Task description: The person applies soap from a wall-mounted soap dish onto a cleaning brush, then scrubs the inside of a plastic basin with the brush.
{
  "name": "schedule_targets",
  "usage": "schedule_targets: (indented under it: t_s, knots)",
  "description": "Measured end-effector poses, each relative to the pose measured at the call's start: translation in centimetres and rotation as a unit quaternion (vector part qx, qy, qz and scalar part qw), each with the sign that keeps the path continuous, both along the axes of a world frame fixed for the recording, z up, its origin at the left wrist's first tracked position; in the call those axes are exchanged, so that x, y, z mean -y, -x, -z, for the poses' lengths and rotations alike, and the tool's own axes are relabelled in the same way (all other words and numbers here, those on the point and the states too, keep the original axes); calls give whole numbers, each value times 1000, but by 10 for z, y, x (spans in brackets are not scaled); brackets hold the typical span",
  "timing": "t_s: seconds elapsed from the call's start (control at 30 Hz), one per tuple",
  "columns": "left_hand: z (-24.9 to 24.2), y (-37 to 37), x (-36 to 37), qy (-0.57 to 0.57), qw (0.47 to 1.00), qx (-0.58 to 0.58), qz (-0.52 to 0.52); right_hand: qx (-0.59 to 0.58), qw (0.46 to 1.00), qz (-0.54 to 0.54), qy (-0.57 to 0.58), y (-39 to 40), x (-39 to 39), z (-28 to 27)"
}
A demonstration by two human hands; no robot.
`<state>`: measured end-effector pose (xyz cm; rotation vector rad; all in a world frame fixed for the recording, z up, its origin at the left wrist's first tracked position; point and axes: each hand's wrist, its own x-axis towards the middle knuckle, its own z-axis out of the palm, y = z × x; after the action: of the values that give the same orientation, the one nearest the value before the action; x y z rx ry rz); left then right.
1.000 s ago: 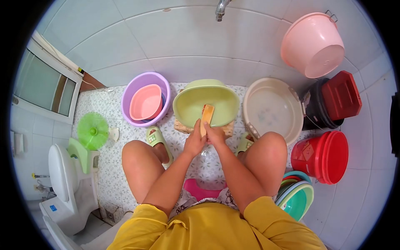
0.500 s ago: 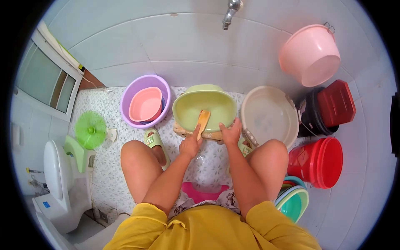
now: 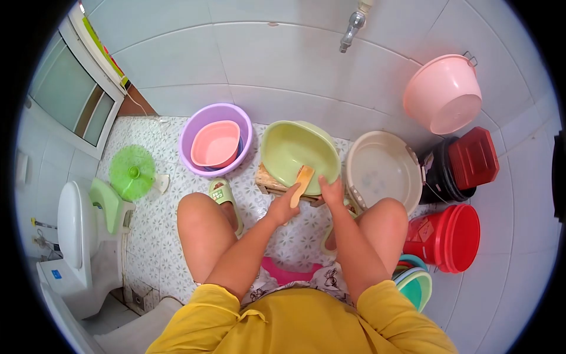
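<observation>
Left hand (image 3: 286, 207) grips wooden board (image 3: 302, 177); right hand (image 3: 331, 192) holds green basin (image 3: 295, 148).

A patterned tile floor (image 3: 177, 200) carries a purple basin (image 3: 194, 133), a wooden board (image 3: 268, 182) under a green basin (image 3: 292, 147), a beige tub (image 3: 383, 171), a red bucket (image 3: 451, 239), a black bucket (image 3: 442, 174), a green fan (image 3: 132, 173) and a toilet (image 3: 73, 236)

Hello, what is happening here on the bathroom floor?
A person sits low on the tiled floor. The left hand holds a flat wooden board that leans into a pale green plastic basin. The right hand grips that basin's near rim. The basin rests on a small wooden stand, between a purple basin and a beige basin.
</observation>
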<state>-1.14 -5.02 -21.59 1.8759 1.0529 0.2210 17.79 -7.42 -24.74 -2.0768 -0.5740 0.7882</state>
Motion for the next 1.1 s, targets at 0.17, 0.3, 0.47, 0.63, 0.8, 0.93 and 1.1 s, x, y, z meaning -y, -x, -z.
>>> schedule_targets:
  t_s: [0.17,0.3,0.47,0.63,0.8,0.93,1.1]
  knots:
    - [4,1,3,20,999,-42,-3,6,1000,1,1,-1,5,-19]
    - [12,-2,4,11,999,-29,-7,-183,969,136,-95,22,16,-21]
    - [13,-3,5,3,999,-34,-12,-249,957,113,-100,22,24,19]
    - [7,-6,3,-5,998,-59,-19,-289,953,68,-62,23,20,8]
    - [11,-6,8,-31,998,-48,-4,-315,939,63,-121,27,18,13]
    - [6,0,8,-97,981,-171,-1,-324,934,63,-134,25,16,18]
    - [1,16,-15,-198,941,-267,-72,-276,947,104,-127,27,5,18]
